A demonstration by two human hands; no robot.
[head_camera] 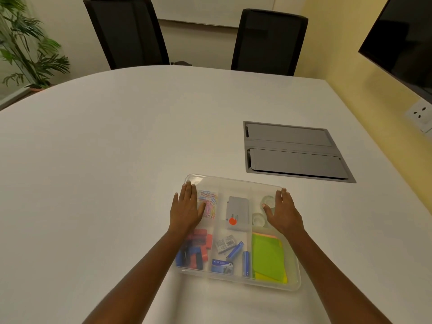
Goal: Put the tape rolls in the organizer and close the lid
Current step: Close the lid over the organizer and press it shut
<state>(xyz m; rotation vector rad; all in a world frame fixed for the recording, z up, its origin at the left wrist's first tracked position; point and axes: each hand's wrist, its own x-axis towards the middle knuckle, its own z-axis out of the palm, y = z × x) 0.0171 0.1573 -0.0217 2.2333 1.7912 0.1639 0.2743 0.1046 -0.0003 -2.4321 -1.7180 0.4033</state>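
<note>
A clear plastic organizer (293,280) lies on the white table in front of me, its clear lid (233,183) on top. Two clear tape rolls (258,218) sit in the far right compartment, seen through the lid. My left hand (187,210) lies flat on the lid's far left part, fingers spread. On the lid's far right part my right hand (282,212) lies flat too, partly covering the tape rolls. Neither hand holds anything.
Under the lid are coloured paper clips (211,202), red and blue clips (195,250), a grey stapler (237,209), batteries (235,250), green sticky notes (267,256). A grey cable hatch (294,150) is set into the table at right. Two black chairs (268,40) stand beyond.
</note>
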